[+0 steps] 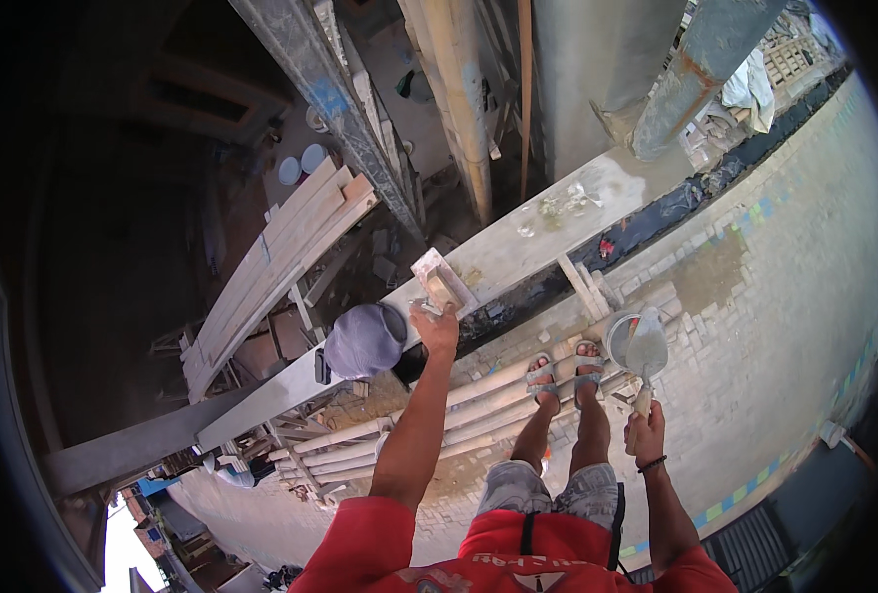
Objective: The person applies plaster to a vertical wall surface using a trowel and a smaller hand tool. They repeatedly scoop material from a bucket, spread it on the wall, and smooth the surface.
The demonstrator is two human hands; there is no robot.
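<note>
At the light concrete ledge, my left hand (pixel 434 326) has its fingers closed at the near edge of a plastering float (pixel 471 299), a flat pale board with a block handle. The float rests on or just above the ledge; its underside is hidden. My right hand (pixel 645 435) grips the handle of a trowel (pixel 647 346). Its broad grey blade, coated with what looks like mortar, is over a bucket (pixel 617 341) and partly covers it. A grey cap (pixel 363 341) sits on the ledge left of my left hand, beside a small black object (pixel 321 367).
My sandaled feet (pixel 563 374) stand on bamboo poles (pixel 479 410) above the paving (pixel 755 336). A dark channel (pixel 538 295) runs along the ledge (pixel 568 212). Beyond it are stacked planks (pixel 271 262), a slanting metal post (pixel 340 109) and upright bamboo (pixel 459 109).
</note>
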